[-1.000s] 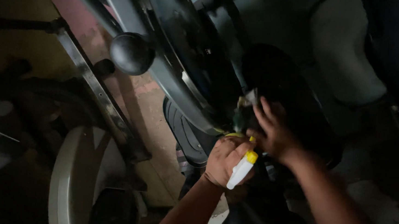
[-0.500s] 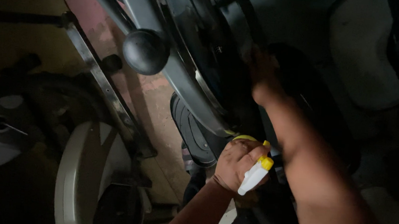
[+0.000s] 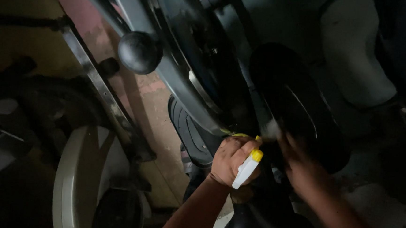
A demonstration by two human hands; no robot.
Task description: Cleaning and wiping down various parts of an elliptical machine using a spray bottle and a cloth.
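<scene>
The left hand (image 3: pixel 231 159) is closed around the head of a spray bottle (image 3: pixel 246 168), white with a yellow nozzle tip, held low in the middle of the view. The right hand (image 3: pixel 303 169) is just beside it, blurred, with fingers spread against the lower part of a black oval pedal plate (image 3: pixel 290 103); a pale scrap near its fingertips may be a cloth (image 3: pixel 271 130), but whether anything is gripped cannot be told.

The bottle's body is hidden behind the fist. Above both hands a grey curved arm (image 3: pixel 177 79) of an exercise machine is seen, carrying a black round knob (image 3: pixel 138 53). A second ribbed black pedal (image 3: pixel 187 134) lies left of the left hand, over a reddish floor (image 3: pixel 143 96).

For good results, the nozzle is best kept aimed at the plate and away from the face. The wiping hand is best kept flat, and strokes are best overlapped, since soiling is poorly seen in this dim light.
</scene>
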